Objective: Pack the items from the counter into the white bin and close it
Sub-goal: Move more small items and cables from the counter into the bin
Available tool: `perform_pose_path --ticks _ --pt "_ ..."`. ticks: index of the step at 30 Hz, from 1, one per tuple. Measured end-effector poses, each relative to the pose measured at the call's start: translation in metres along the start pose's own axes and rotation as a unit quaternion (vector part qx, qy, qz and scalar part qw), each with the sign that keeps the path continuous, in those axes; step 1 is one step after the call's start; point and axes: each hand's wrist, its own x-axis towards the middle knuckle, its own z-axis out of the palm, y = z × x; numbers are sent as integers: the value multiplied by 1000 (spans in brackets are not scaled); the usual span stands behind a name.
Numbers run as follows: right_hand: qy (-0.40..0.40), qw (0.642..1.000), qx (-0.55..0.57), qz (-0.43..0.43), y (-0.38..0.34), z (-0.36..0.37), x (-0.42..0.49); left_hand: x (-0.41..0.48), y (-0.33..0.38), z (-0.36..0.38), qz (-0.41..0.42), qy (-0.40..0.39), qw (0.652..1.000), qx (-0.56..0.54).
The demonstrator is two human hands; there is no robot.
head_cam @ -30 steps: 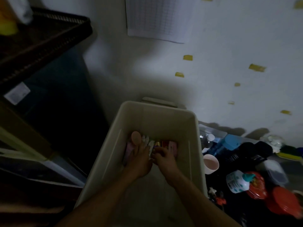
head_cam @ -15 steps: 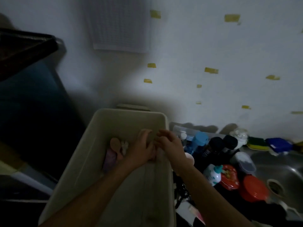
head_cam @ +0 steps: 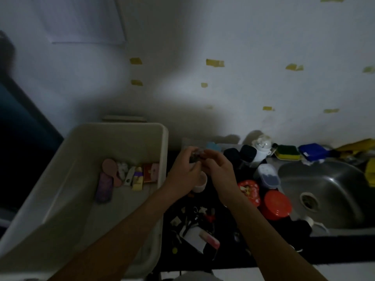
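Left hand [head_cam: 183, 171], right hand [head_cam: 220, 169] — both pinching small dark item [head_cam: 195, 157], beside white bin [head_cam: 164, 142]

Dim, grainy, motion-blurred picture; heavy shadows at left.

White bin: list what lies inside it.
In the white bin, a far-end row: purple container, pink paddle, yellow packet, red box. The left forearm covers some near floor.

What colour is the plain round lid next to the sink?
Red; the round lid shows best in the head view.
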Motion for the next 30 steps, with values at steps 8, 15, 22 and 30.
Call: perform_pose_path --ticks 8,15,22,30 --pt "-51 997 -28 53 52 -53 -23 -39 -22 62 -124 -17 990 -65" --pt "-113 982 -110 105 115 -67 -40 -94 -65 89 -228 36 969 -85" --pt "-158 954 -217 134 163 -71 -40 -124 -103 90 -304 65 948 -71" --pt "-233 850 -471 -21 190 -66 -33 -147 -123 97 -344 66 935 -56"
